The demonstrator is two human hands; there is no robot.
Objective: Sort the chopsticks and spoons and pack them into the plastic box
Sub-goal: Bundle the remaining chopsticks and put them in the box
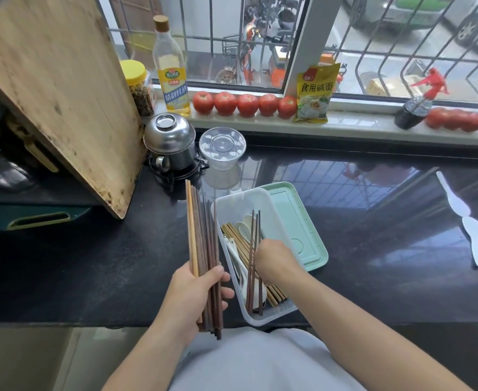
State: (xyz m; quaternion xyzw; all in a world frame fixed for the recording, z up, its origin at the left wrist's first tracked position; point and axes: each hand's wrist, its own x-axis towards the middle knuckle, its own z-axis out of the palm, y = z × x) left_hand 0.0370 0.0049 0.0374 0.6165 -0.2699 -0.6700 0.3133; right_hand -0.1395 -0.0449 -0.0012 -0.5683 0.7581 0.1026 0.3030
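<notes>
Head view | left hand (197,294) grips bundle of dark and light wooden chopsticks (202,235) beside clear rectangular plastic box (242,201) | right hand (274,262) pinches three dark chopsticks (254,258) inside box, over white spoons (242,228)

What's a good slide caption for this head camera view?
Left hand grips a chopstick bundle while right hand pinches dark chopsticks in the plastic box.
</notes>
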